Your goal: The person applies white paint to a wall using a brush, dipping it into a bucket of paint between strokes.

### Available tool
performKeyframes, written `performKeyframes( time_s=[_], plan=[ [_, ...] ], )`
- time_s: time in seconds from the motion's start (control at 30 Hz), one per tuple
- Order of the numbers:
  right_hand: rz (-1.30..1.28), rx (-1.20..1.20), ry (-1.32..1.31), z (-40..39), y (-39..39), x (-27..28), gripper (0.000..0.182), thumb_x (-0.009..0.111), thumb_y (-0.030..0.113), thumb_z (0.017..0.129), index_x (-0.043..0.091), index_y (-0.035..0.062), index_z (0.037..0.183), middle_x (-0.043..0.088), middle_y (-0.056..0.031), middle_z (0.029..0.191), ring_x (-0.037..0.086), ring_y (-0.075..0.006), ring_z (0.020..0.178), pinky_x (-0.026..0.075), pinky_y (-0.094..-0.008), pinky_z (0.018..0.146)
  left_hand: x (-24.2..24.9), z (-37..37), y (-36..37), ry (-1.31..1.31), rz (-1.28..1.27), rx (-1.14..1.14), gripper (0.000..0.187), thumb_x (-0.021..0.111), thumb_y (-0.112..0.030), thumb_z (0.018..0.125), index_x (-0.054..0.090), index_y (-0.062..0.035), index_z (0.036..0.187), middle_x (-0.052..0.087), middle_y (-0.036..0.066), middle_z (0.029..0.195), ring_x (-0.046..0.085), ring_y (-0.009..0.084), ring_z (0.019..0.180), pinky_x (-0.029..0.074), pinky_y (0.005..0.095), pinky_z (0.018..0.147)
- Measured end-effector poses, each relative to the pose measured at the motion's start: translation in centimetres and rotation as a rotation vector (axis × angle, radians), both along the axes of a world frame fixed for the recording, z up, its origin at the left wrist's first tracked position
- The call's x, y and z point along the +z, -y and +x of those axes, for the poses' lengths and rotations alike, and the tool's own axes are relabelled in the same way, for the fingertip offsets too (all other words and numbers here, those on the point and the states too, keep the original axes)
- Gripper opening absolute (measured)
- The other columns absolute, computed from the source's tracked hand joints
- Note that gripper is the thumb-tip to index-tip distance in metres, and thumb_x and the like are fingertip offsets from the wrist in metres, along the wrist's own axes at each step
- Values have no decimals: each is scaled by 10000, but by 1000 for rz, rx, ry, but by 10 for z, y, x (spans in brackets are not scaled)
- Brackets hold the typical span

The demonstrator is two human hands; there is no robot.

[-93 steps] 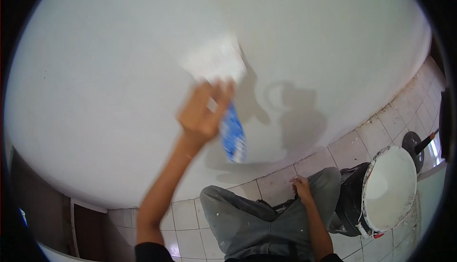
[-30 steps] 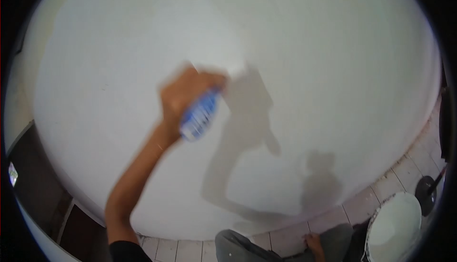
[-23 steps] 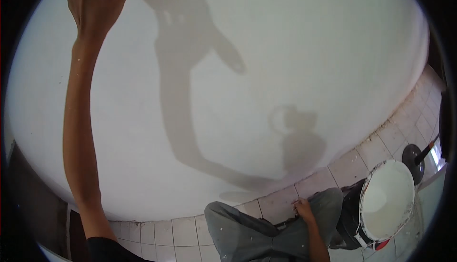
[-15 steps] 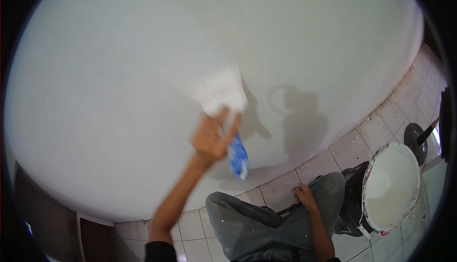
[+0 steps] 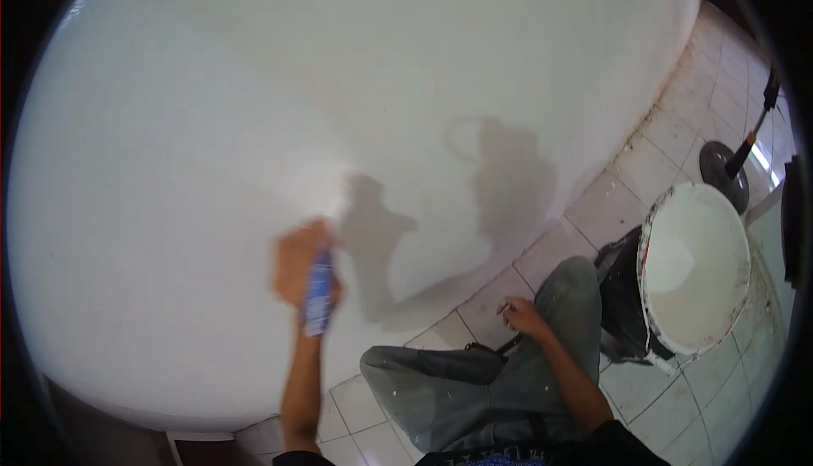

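Note:
A wide paintbrush (image 5: 318,292) with a paint-smeared blue handle is gripped in my left hand (image 5: 295,267), which is blurred by motion. Its handle points down toward me, and its white head is hard to make out against the white wall (image 5: 212,144). Shadows of the hand and of my head fall on the wall to the right. My right hand (image 5: 523,315) rests beside my bent knee with its fingers loosely bent and somewhat apart, holding nothing.
A bucket (image 5: 745,267) with a paint-crusted rim, holding whitish liquid, stands to the right of my knee. Behind it is a round dark base (image 5: 724,176) with a pole. Tiled floor (image 5: 610,204) runs along the wall's foot.
My left hand has moved left and slightly down with the paintbrush, whose handle has turned more upright. The whole view has shifted, and my right hand stays by the knee.

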State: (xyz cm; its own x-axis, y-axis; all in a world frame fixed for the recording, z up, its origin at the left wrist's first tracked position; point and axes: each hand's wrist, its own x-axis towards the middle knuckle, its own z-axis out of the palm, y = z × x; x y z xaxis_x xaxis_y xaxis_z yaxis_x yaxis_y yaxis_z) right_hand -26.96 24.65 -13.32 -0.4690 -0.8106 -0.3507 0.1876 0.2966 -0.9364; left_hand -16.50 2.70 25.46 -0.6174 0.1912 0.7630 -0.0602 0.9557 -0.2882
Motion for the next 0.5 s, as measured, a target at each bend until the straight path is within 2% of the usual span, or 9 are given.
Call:
performKeyframes(
  time_s=[0.07, 0.1, 0.13, 0.17, 0.27, 0.37, 0.4, 0.43, 0.5],
  plan=[
    [9, 17, 2, 1, -2, -1, 194, 495, 66, 812, 636, 5, 930, 616, -62, 654, 562, -120, 528, 459, -286, 488, 71, 4, -8, -80, -164, 121, 145, 605, 13, 871, 655, 39, 1004, 675, 175, 986, 658, 316, 856, 525, 376, 729],
    [11, 28, 0, 1, -2, -1, 195, 493, 65, 811, 635, 3, 930, 615, -60, 651, 559, -119, 526, 456, -287, 486, 99, 5, -2, -144, -110, 4, 153, 622, 6, 873, 645, 64, 1013, 673, 181, 1020, 657, 311, 899, 535, 376, 769],
    [20, 40, 4, 1, -4, 0, 200, 494, 76, 814, 639, 8, 935, 624, -71, 660, 573, -132, 533, 461, -296, 496, 123, 7, -1, -189, -193, 72, 150, 612, -7, 898, 636, 58, 1031, 668, 187, 1042, 648, 300, 943, 525, 396, 852],
    [26, 51, 6, 1, -5, 2, 206, 495, 86, 818, 643, 12, 940, 633, -82, 669, 586, -146, 540, 466, -306, 505, 143, 8, 1, -237, -256, 91, 174, 618, -20, 899, 639, 44, 1060, 669, 186, 1071, 657, 288, 955, 540, 383, 853],
    [37, 26, 20, -3, -5, 9, 207, 501, 96, 819, 647, 19, 944, 641, -93, 675, 599, -163, 546, 465, -315, 512, 149, 3, 12, -296, -435, 105, 178, 612, -38, 908, 632, 19, 1075, 672, 166, 1072, 662, 265, 961, 551, 351, 851],
    [47, -7, 37, -5, 0, 17, 201, 502, 72, 807, 641, 26, 946, 622, -68, 655, 565, -139, 527, 442, -299, 502, 77, -17, 10, -256, -452, 291, 168, 612, -52, 914, 623, 22, 1065, 675, 155, 1047, 657, 280, 918, 524, 372, 796],
    [48, -13, 38, -4, 1, 18, 201, 502, 60, 802, 637, 28, 947, 613, -56, 646, 549, -127, 518, 432, -291, 497, 41, -21, 15, -201, -477, 207, 139, 610, -42, 910, 624, 18, 1035, 672, 158, 1052, 648, 288, 908, 501, 393, 784],
    [22, -9, -3, -1, 2, 16, 204, 501, 56, 801, 637, 32, 951, 613, -56, 643, 554, -127, 525, 433, -292, 500, -19, -14, 33, -287, -232, 176, 149, 602, -23, 905, 620, 22, 1046, 661, 163, 1063, 643, 284, 935, 502, 397, 777],
    [-23, -7, -98, -1, 3, 12, 213, 498, 49, 798, 636, 38, 960, 612, -58, 639, 565, -128, 539, 436, -294, 507, -133, -2, 33, -308, 598, -2, 215, 673, -23, 857, 669, -46, 1071, 662, 142, 1005, 653, 266, 874, 500, 370, 707]
  ],
)
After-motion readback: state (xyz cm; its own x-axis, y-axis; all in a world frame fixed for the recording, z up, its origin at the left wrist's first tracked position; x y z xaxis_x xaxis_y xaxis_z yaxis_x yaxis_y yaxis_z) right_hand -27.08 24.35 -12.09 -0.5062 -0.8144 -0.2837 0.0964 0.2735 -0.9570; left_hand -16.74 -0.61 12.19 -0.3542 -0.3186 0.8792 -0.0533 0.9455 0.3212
